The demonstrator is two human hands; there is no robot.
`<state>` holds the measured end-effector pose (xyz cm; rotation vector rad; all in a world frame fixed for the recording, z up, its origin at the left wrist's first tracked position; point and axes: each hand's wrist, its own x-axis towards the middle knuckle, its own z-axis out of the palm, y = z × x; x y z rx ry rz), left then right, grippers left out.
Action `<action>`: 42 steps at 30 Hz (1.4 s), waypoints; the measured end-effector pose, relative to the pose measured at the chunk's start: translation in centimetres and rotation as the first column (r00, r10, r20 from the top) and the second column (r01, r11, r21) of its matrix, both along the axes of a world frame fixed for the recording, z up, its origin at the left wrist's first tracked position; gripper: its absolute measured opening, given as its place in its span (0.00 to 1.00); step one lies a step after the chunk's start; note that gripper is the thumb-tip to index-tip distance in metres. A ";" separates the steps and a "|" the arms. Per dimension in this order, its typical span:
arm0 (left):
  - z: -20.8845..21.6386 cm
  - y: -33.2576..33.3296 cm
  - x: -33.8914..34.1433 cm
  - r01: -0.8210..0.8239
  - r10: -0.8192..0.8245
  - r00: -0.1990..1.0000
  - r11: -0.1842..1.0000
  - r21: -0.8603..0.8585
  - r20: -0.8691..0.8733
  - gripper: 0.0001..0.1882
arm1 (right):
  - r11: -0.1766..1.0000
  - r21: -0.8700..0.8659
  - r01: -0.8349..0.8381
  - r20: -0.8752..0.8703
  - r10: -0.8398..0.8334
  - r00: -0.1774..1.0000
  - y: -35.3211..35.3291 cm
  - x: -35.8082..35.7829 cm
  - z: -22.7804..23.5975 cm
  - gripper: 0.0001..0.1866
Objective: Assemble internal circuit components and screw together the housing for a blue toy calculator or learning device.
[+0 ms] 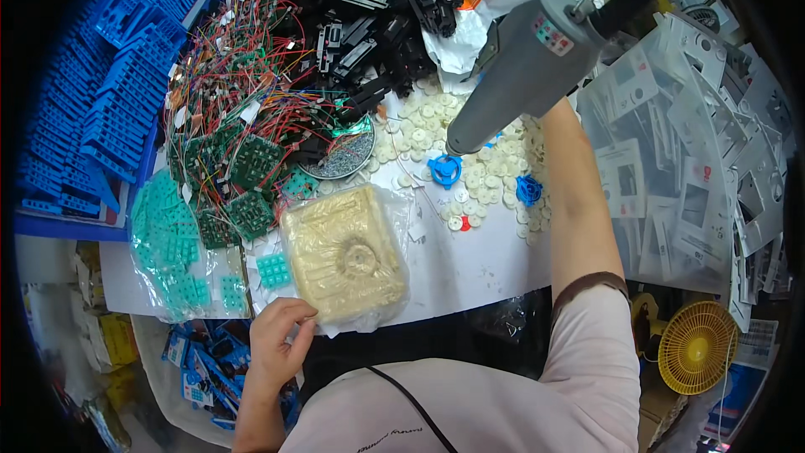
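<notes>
In front of me a beige moulded piece [344,243] with a round raised hub lies wrapped in clear plastic. At its near left corner is my left hand [281,340], fingers loosely bent, thumb and forefinger apart, with nothing seen between them. Just beyond that hand lies a small turquoise keypad [273,270]. My right forearm stretches forward; the hand itself is hidden behind a thick grey tapered fixture [524,67]. Near that fixture's tip are many off-white round discs [495,180] and a blue plastic ring-shaped part [445,170].
Wired green circuit boards [256,159] pile at the left, beside bagged turquoise keypads [168,243] and a blue bin [126,210] of blue parts. Black plastic parts [394,25] heap at the back. A clear bag of flat white panels [662,159] and a yellow fan [698,347] stand right.
</notes>
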<state>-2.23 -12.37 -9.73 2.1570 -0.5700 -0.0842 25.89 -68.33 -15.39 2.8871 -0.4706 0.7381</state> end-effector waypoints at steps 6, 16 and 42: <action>-0.7 -0.9 -0.4 0.041 -0.041 0.999 0.997 -0.063 0.002 0.08 | 0.972 -0.155 -0.175 0.207 0.206 0.956 -3.2 -3.0 1.0 0.18; -1.7 -1.9 -1.6 -0.053 -0.057 0.927 0.959 -0.280 -0.371 0.08 | -0.246 0.969 0.017 0.111 0.495 0.862 13.9 -27.7 6.3 0.13; -1.6 -3.4 1.1 0.080 -0.144 0.798 0.988 -0.134 -0.586 0.12 | 0.392 0.682 -0.617 0.122 0.771 0.625 29.7 -25.5 4.7 0.07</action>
